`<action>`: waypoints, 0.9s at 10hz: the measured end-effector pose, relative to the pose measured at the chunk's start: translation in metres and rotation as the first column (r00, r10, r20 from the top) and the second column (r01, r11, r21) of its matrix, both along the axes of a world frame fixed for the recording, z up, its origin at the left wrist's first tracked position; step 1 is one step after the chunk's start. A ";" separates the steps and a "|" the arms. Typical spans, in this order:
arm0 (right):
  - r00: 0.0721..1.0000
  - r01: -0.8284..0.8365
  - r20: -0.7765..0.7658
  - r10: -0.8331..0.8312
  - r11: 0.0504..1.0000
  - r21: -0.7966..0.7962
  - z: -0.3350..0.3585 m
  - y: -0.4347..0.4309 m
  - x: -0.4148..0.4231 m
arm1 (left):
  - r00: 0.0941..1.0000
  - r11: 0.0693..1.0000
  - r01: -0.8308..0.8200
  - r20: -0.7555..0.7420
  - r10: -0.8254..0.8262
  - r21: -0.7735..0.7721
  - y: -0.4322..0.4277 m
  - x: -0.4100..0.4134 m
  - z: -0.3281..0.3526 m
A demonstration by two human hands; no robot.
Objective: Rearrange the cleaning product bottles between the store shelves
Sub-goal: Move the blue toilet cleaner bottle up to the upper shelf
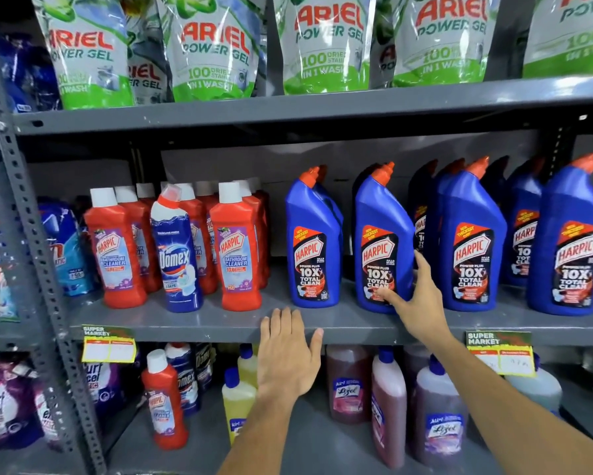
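Note:
On the middle shelf (339,323) stand several blue Harpic bottles with orange caps. My right hand (413,296) is wrapped around the lower right side of the second blue Harpic bottle (380,234), thumb on its label, fingers behind it. The bottle stands upright on the shelf. Left of it is another blue Harpic bottle (313,241). My left hand (286,354) is spread flat and open against the front edge of the middle shelf, holding nothing. Further left stand several red Harpic bathroom cleaner bottles (236,255) and one blue Domex bottle (178,255).
Ariel Power Gel pouches (212,49) fill the top shelf. The bottom shelf holds a red Harpic bottle (163,402), Domex bottles, yellow bottles (236,402) and pink Lizol bottles (389,406). A perforated grey upright (31,234) stands at the left, with detergent packs beyond it.

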State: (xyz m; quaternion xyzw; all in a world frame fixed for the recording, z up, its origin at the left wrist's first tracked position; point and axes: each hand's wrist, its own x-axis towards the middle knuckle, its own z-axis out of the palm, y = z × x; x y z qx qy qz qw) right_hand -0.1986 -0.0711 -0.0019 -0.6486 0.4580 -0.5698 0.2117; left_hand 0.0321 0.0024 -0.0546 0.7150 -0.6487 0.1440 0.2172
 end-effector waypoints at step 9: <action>0.999 0.015 -0.046 -0.010 0.994 0.111 -0.010 -0.024 -0.009 | 0.999 0.999 -0.020 0.025 0.020 0.026 0.005 -0.004 0.003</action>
